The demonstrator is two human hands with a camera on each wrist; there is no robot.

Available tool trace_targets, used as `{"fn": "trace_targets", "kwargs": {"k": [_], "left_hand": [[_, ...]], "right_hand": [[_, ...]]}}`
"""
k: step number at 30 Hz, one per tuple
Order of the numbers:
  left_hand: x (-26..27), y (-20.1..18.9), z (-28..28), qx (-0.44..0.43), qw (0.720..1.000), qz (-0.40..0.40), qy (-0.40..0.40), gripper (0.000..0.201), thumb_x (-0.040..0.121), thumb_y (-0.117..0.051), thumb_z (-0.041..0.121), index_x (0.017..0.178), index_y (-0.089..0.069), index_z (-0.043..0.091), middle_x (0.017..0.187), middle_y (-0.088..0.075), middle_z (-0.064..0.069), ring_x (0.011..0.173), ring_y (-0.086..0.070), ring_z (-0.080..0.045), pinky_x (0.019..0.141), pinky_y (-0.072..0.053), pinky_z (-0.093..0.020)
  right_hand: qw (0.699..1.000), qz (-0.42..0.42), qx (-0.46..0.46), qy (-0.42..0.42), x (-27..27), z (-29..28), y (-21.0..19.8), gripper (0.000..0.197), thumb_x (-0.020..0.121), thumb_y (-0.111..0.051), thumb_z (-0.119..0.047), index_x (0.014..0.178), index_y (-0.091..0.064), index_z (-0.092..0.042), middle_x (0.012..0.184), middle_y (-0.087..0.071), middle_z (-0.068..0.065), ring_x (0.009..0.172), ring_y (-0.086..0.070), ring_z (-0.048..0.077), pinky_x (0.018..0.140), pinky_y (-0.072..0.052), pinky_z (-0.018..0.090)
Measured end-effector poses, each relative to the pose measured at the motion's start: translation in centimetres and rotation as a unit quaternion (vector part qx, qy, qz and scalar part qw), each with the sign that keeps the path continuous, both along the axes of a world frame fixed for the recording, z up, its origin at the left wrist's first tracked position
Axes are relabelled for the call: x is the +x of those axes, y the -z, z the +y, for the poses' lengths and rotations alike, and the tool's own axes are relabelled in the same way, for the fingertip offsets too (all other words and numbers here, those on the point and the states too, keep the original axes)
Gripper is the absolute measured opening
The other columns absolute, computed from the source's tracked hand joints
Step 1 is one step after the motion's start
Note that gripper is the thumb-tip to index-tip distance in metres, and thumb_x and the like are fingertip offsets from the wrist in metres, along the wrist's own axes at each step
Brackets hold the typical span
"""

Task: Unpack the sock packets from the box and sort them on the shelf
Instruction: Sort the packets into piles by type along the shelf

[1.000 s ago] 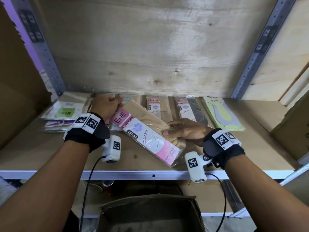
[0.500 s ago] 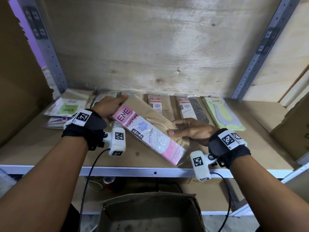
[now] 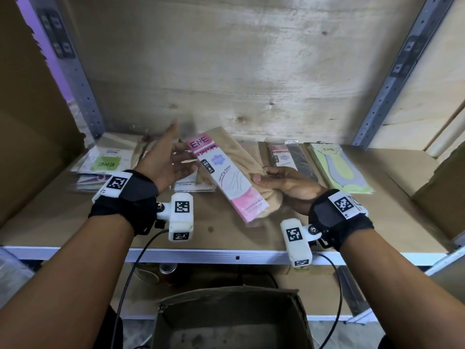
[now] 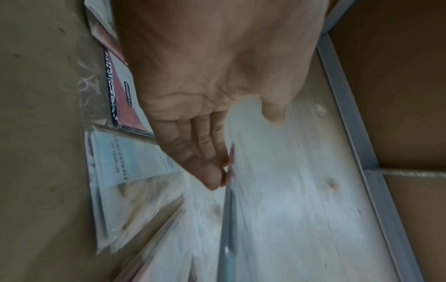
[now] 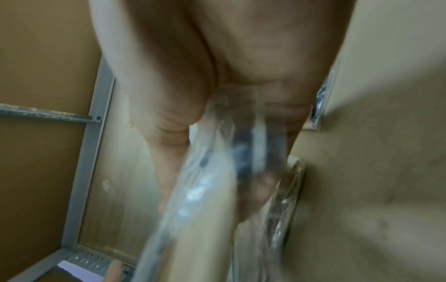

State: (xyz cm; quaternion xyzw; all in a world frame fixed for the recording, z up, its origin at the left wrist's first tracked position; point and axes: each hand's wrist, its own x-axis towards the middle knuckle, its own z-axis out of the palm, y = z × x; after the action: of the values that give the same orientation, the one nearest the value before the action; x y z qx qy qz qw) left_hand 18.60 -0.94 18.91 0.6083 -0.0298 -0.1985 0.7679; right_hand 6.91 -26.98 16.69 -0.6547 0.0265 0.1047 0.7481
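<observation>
1. The right hand (image 3: 289,187) is holding a pink-label packet (image 3: 226,177) of beige stockings, thumb on top and fingers curled under its right edge, so that grip is closed on the packet.
2. The packet is being held tilted just above the shelf (image 3: 226,238), label end pointing toward the back wall, pink bottom end toward the front edge.
3. The left hand (image 3: 166,159) is hovering just left of the packet's top end with fingers straight and spread, a wide grip holding nothing. Can't tell if the fingertips are actually touching the packet.
4. In the left wrist view the palm (image 4: 205,76) is facing out with the fingers (image 4: 205,152) loosely together, pretty blurry though.
5. The right wrist view is mostly blur; the clear wrapper (image 5: 205,190) is running out from between thumb and fingers.
6. More packets are lying flat on the shelf: a green-label stack (image 3: 105,162) at the left, a dark pair (image 3: 292,157) and a yellow-green pair (image 3: 339,170) to the right of the held one.
7. The box (image 3: 231,318) is sitting open below the shelf's front edge.
</observation>
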Motion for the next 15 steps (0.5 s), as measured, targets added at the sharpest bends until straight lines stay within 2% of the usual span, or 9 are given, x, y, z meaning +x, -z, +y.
{"fn": "trace_targets", "kwargs": {"k": [3, 5, 7, 8, 9, 12, 15], "left_hand": [[-1.7, 0.5, -1.1, 0.063, 0.994, -0.020, 0.092, 0.048, 0.083, -0.070, 0.054, 0.106, -0.071, 0.012, 0.095, -0.076, -0.011, 0.080, -0.075, -0.024, 0.065, -0.059, -0.028], [-2.7, 1.0, -2.1, 0.097, 0.985, -0.036, 0.138, 0.039, 0.085, -0.072, 0.044, 0.111, -0.071, 0.015, 0.103, -0.077, -0.008, 0.090, -0.075, -0.022, 0.068, -0.059, -0.026], [-3.4, 1.4, -2.8, 0.112, 0.981, -0.059, 0.145, 0.028, 0.089, -0.071, 0.031, 0.112, -0.070, 0.015, 0.105, -0.077, -0.004, 0.092, -0.075, -0.017, 0.069, -0.059, -0.022], [-3.5, 1.4, -3.0, 0.110, 0.982, -0.066, 0.138, 0.026, 0.090, -0.070, 0.026, 0.112, -0.070, 0.013, 0.105, -0.077, -0.004, 0.092, -0.075, -0.016, 0.069, -0.059, -0.022], [-3.6, 1.4, -3.0, 0.107, 0.983, -0.072, 0.130, 0.026, 0.090, -0.070, 0.023, 0.113, -0.069, 0.012, 0.106, -0.077, -0.004, 0.093, -0.075, -0.017, 0.071, -0.059, -0.023], [-3.4, 1.0, -2.7, 0.085, 0.988, -0.082, 0.104, 0.025, 0.092, -0.068, 0.019, 0.114, -0.068, 0.007, 0.106, -0.077, -0.006, 0.090, -0.075, -0.016, 0.069, -0.059, -0.023], [-2.9, 0.8, -2.0, 0.069, 0.992, -0.084, 0.059, 0.023, 0.094, -0.066, 0.017, 0.115, -0.067, 0.006, 0.105, -0.076, -0.006, 0.085, -0.075, -0.015, 0.065, -0.058, -0.021]], "right_hand": [[0.999, -0.005, 0.037, 0.039, 0.3, 0.9, 0.0, 0.031, 0.079, -0.078, -0.015, 0.108, -0.071, -0.005, 0.112, -0.073, 0.016, 0.097, -0.072, 0.024, 0.075, -0.057, 0.029], [0.998, -0.009, 0.043, 0.048, 0.4, 1.6, 0.0, 0.019, 0.078, -0.079, -0.017, 0.096, -0.075, -0.012, 0.105, -0.075, 0.013, 0.091, -0.074, 0.020, 0.068, -0.057, 0.026], [0.998, -0.011, 0.038, 0.054, 0.5, 2.2, 0.1, 0.004, 0.077, -0.080, -0.019, 0.080, -0.077, -0.020, 0.101, -0.076, 0.011, 0.087, -0.075, 0.019, 0.065, -0.057, 0.025], [0.998, -0.010, 0.040, 0.057, 0.5, 2.3, 0.1, 0.003, 0.079, -0.079, -0.019, 0.081, -0.077, -0.019, 0.103, -0.076, 0.012, 0.088, -0.074, 0.020, 0.066, -0.057, 0.026], [0.997, -0.009, 0.043, 0.059, 0.6, 2.5, 0.2, 0.007, 0.081, -0.078, -0.018, 0.087, -0.077, -0.016, 0.106, -0.075, 0.013, 0.090, -0.074, 0.021, 0.069, -0.058, 0.028], [0.998, -0.005, 0.027, 0.054, 0.7, 2.5, 0.2, 0.034, 0.083, -0.075, -0.024, 0.113, -0.071, -0.006, 0.114, -0.073, 0.012, 0.096, -0.071, 0.024, 0.078, -0.060, 0.032], [0.999, 0.007, 0.003, 0.044, 0.6, 2.4, 0.0, 0.046, 0.079, -0.075, -0.032, 0.118, -0.069, -0.007, 0.110, -0.071, 0.015, 0.084, -0.071, 0.029, 0.063, -0.059, 0.030]]}}
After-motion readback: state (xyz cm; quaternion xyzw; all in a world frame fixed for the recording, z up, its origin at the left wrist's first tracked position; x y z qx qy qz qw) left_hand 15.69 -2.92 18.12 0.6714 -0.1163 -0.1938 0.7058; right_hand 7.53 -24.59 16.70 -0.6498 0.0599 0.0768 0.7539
